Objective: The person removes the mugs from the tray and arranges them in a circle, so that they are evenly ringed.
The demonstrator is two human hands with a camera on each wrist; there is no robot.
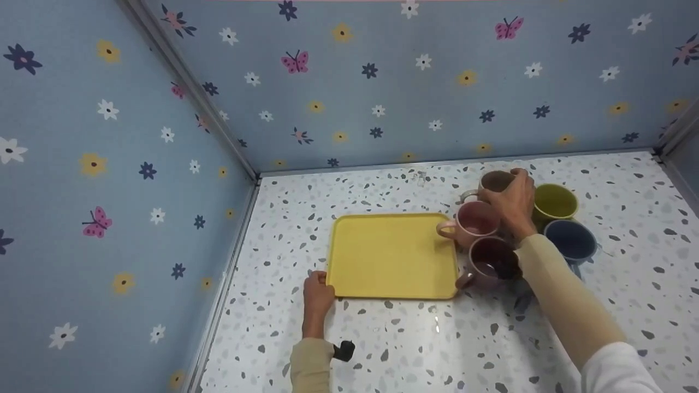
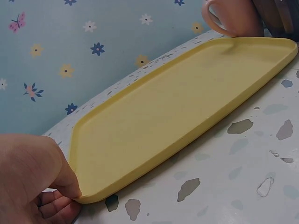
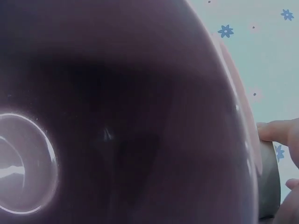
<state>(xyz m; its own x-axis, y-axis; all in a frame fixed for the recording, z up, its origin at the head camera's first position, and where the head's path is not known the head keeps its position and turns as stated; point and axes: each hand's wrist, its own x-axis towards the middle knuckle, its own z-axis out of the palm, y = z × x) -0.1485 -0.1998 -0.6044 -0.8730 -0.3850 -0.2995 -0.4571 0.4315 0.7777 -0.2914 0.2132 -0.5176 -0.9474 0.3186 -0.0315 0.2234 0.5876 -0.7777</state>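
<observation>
My left hand (image 1: 318, 297) pinches the near left corner of a yellow rectangular tray (image 1: 390, 256); in the left wrist view the thumb lies at the rim with the fingers curled below. At the back of a group of mugs, my right hand (image 1: 515, 203) grips a grey-brown mug (image 1: 494, 181) by its upper part, thumb in front and fingers over the far side. Just nearer stands a pink mug (image 1: 477, 224), its handle reaching over the tray's right edge. A dark maroon mug (image 1: 489, 262) stands below it, and its inside (image 3: 117, 93) fills most of the right wrist view.
An olive-green mug (image 1: 556, 202) and a blue mug (image 1: 572, 240) stand right of my right hand. The speckled white table (image 1: 404, 349) meets flower-patterned blue panels (image 1: 382, 87) at the back and left.
</observation>
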